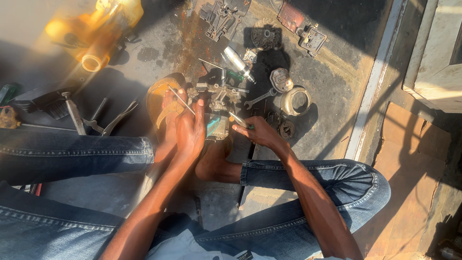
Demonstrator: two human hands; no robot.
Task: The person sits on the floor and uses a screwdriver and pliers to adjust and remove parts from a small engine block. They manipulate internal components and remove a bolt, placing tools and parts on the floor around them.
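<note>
Head view, looking down: left hand has fingers curled shut around the near side of a small metal engine part, prob. a carburettor, steadying it on the ground between the person's bare feet. A thin metal rod lies across the left foot and the hand's knuckles; can't tell if the fingers grip it. Right hand is closed in a pinch on a slim screwdriver, tip angled up-left into the carburettor body, w/ a teal bit showing just below it.

Left foot sits in a brown sandal just left of the part. Just right of it: an open-end spanner, a round metal ring housing and a dark gear-like piece. Above, a silver cylinder and black cast parts on stained concrete. Far left: pliers, a hammer, a yellow plastic can, blurred by glare. Jeans-clad legs frame the lot.
</note>
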